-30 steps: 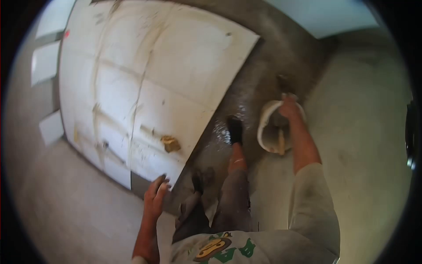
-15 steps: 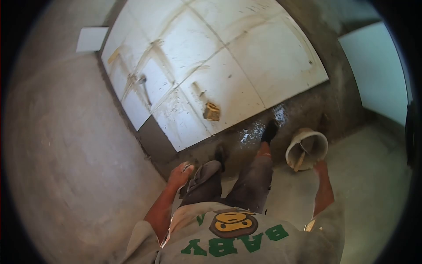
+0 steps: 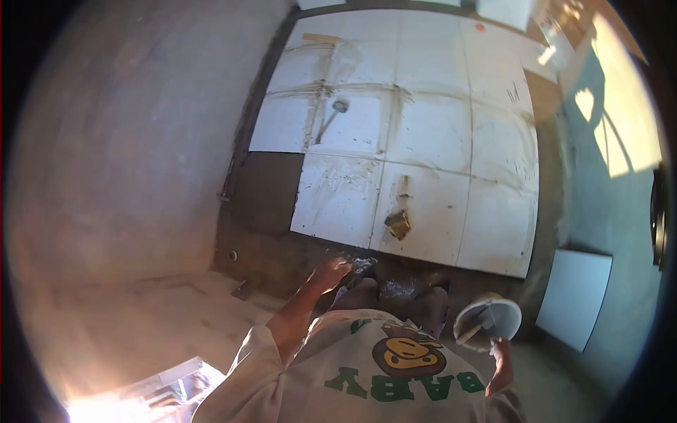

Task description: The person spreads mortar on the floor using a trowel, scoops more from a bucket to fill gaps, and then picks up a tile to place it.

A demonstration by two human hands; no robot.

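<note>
Evidently the near rim of a pale bucket point(image 3: 506, 319) is gripped by the right hand point(image 3: 500, 348), whose fingers are closed over the edge at the lower right of the view; whether the bucket is borne up or rested on the floor cannot be told. Inside it, a light-coloured stick point(image 3: 468, 334) is slanted against the wall. The left hand point(image 3: 329, 275) is held out low in front of the body, just beside a wet patch, with its fingers partly bent; whether anything is held in it cannot be told. Ahead, white tiles point(image 3: 431, 130) are laid in rows and streaked with brown along the joints. On them, near the closest edge, a yellowish-brown lump point(image 3: 398, 224) is seen, and farther off to the left a mallet point(image 3: 340, 106) is laid with its handle pointed back towards the body. A bare patch point(image 3: 264, 190) is left at the near left corner. Near the right-hand wall, a loose tile point(image 3: 575, 299) is placed apart from the rows.
</note>
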